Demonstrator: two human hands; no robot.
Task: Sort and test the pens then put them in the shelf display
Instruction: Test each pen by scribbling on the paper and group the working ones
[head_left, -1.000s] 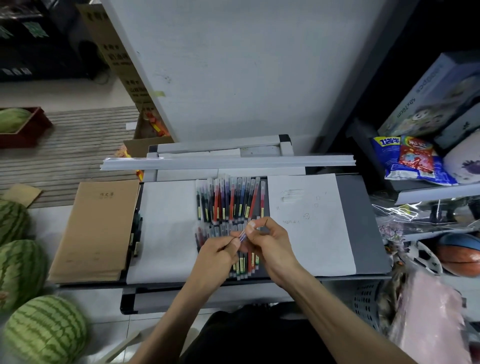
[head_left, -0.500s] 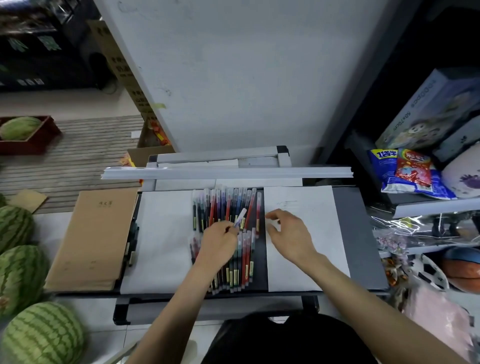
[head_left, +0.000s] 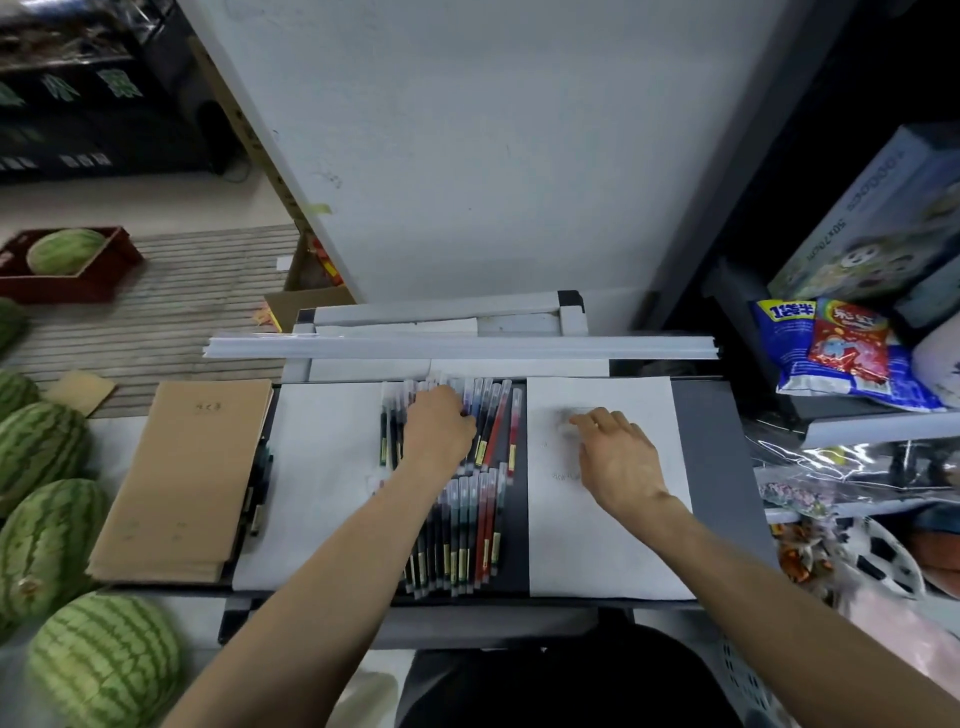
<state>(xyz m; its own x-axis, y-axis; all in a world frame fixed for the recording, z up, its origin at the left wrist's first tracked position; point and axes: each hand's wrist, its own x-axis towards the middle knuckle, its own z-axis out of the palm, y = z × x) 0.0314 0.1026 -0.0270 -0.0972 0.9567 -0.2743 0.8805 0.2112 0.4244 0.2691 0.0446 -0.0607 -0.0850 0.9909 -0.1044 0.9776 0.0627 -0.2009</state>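
Note:
Two rows of capped gel pens, red, blue and black, lie on a dark strip of the grey tabletop (head_left: 711, 467): an upper row (head_left: 496, 431) and a lower row (head_left: 470, 535). My left hand (head_left: 439, 434) lies over the upper row with its fingers curled down onto the pens; whether it grips one is hidden. My right hand (head_left: 615, 457) rests on the white test sheet (head_left: 623, 545) right of the pens. Its fingers are spread and relaxed, with the tips by faint scribbles.
A second white sheet (head_left: 322, 467) lies left of the pens, with brown notebooks (head_left: 192, 467) beyond it. A long white rail (head_left: 457, 347) crosses the far edge. Watermelons (head_left: 104, 660) sit on the floor at left. Snack bags (head_left: 831, 348) and boxes fill the shelf at right.
Both hands held one pen together a second ago. They parted: my left hand carried it up to the upper row, and my right hand moved right onto the sheet.

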